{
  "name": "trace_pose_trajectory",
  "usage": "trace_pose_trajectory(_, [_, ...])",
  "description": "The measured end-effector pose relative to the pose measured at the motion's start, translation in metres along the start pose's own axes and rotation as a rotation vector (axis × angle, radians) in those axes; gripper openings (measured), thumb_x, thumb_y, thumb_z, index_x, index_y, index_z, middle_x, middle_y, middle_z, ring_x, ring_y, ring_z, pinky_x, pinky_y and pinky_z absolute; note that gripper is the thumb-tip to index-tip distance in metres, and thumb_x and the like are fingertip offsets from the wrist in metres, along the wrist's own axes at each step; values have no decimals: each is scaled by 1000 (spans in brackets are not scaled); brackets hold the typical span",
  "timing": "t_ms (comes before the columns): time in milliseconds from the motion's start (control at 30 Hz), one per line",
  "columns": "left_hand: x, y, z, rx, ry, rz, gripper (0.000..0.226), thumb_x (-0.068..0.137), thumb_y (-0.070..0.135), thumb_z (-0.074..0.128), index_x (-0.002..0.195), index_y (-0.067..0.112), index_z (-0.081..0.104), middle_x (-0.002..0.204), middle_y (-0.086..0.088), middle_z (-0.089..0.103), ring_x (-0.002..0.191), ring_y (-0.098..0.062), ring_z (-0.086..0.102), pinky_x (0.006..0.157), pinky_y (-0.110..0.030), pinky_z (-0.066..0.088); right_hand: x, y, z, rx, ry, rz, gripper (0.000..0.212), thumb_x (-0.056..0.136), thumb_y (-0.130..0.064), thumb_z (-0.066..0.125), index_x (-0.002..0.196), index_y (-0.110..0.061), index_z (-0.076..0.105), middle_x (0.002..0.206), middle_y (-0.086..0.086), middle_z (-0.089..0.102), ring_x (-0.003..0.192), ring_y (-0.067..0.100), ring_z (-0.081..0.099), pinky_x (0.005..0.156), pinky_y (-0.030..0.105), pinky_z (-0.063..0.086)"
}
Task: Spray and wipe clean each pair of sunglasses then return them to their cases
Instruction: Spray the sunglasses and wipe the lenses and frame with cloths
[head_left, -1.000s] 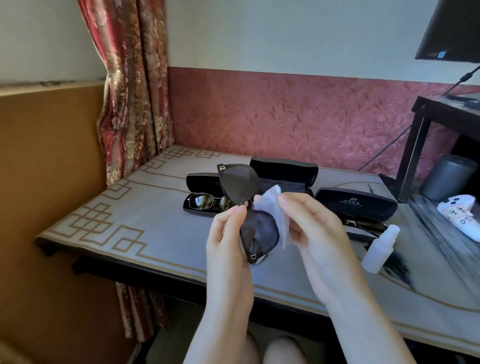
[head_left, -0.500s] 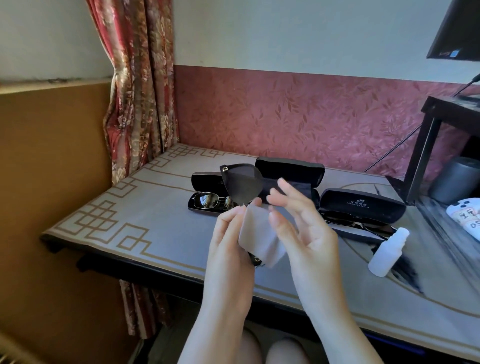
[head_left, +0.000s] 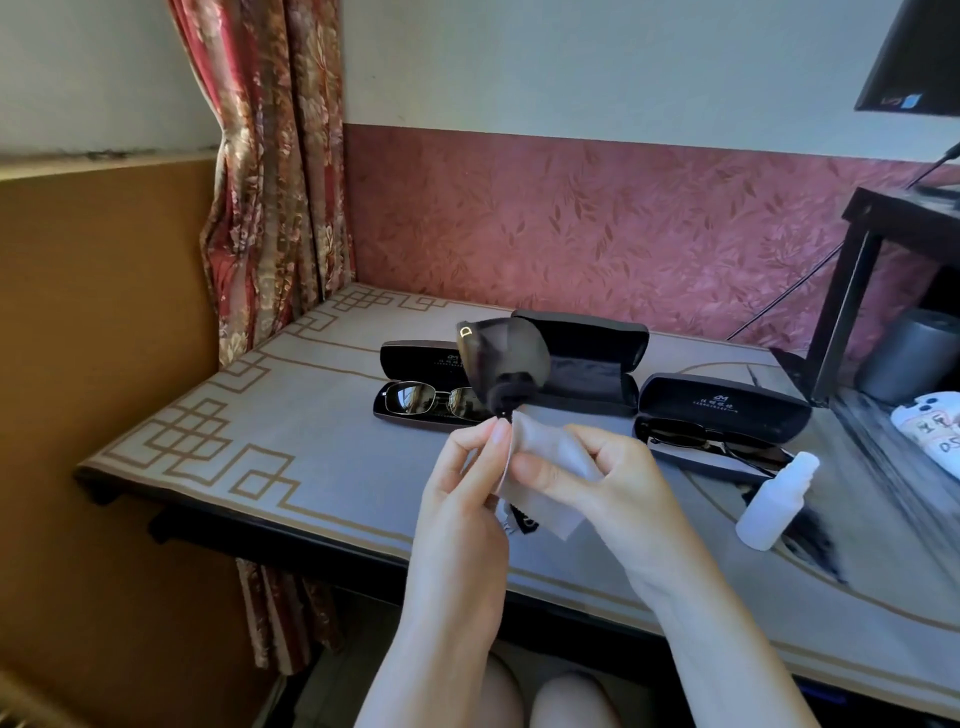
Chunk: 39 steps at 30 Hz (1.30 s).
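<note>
I hold a pair of dark sunglasses upright above the table's front half. My left hand pinches them at the middle. My right hand grips a white wiping cloth wrapped over the lower lens, which is hidden. Behind stands an open black case with nothing visible in it. An open case on the left holds metal-framed sunglasses. An open case on the right holds dark sunglasses. A white spray bottle stands at the right.
The table has a grey mat with a gold fret border. A patterned curtain hangs at the back left. A black shelf frame with a grey cylinder and a white game controller crowds the right side.
My right hand has closed the cloth around the lower lens; half a second ago its fingers were spread with the cloth draped loosely. The sunglasses stayed in my left hand.
</note>
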<state>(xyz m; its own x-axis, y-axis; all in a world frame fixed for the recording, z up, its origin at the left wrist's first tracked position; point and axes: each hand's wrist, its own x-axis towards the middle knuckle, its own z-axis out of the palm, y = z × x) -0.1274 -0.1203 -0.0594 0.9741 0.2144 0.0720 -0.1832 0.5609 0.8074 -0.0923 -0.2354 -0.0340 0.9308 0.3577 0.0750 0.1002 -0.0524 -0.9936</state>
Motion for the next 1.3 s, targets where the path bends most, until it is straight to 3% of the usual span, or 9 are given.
trace_pose_trajectory(167, [1, 4, -6, 45, -70, -32, 18, 80, 29, 62, 90, 14, 61, 80, -1, 59, 72, -9, 55, 67, -18, 45, -2, 4, 4, 117, 36, -55, 18, 82, -24, 73, 92, -9, 76, 81, 16, 72, 75, 30, 68, 74, 44, 57])
trace_pose_trajectory(300, [-2, 8, -8, 143, -87, 27, 17, 86, 28, 66, 92, 12, 69, 82, -9, 52, 75, -12, 54, 71, -18, 49, -3, 3, 8, 133, 101, -65, 27, 84, -29, 67, 82, -3, 74, 67, 18, 69, 58, 28, 65, 57, 26, 53])
trace_pose_trajectory(400, [-5, 8, -9, 154, -35, 58, 23, 83, 29, 63, 89, 8, 71, 71, -4, 48, 63, -9, 52, 69, -20, 48, -5, 4, 12, 156, 100, -60, 30, 84, -31, 64, 76, -3, 72, 63, 17, 69, 55, 24, 65, 58, 21, 52])
trace_pose_trajectory(667, [-10, 8, -9, 336, -13, 156, 53, 90, 40, 53, 91, -13, 60, 89, -34, 58, 85, -27, 61, 97, -53, 43, -6, 3, 12, 215, 85, 30, 31, 70, -28, 80, 83, -1, 72, 64, 14, 66, 51, 23, 60, 47, 28, 48])
trace_pose_trajectory(733, [-11, 6, -7, 379, -6, 163, 46, 92, 42, 54, 90, -2, 69, 92, -28, 64, 90, -32, 63, 95, -50, 45, -5, 4, 17, 183, 169, 45, 36, 64, -34, 84, 69, -3, 65, 57, 15, 63, 49, 22, 57, 48, 23, 46])
trace_pose_trajectory(867, [-13, 9, 1, 409, -23, 168, 29, 88, 38, 63, 70, 16, 71, 66, -4, 60, 69, -12, 58, 74, -23, 46, -7, 3, 23, 213, 250, 8, 38, 71, -40, 77, 72, -3, 71, 53, 15, 62, 46, 23, 59, 46, 22, 45])
trace_pose_trajectory(1033, [-12, 5, -1, 319, 51, 149, 27, 78, 36, 63, 83, 12, 74, 64, 6, 58, 70, -12, 54, 75, -27, 45, -8, 2, 17, 167, 139, -69, 46, 87, -41, 59, 65, -2, 68, 58, 15, 68, 48, 24, 63, 49, 25, 49])
trace_pose_trajectory(1133, [-10, 5, -2, 267, 86, 116, 34, 71, 40, 66, 91, 14, 75, 64, 9, 60, 68, -10, 52, 74, -25, 45, -9, 6, 10, 130, -6, -80, 43, 94, -37, 49, 74, -8, 73, 67, 15, 73, 63, 23, 70, 64, 23, 53])
trace_pose_trajectory(1300, [-8, 5, -5, 299, 51, 114, 34, 73, 35, 65, 93, 9, 73, 79, 3, 72, 79, -8, 64, 77, -18, 51, -10, 13, -5, 92, -117, -93, 24, 90, -27, 62, 83, -7, 72, 85, 18, 73, 82, 28, 68, 79, 30, 52])
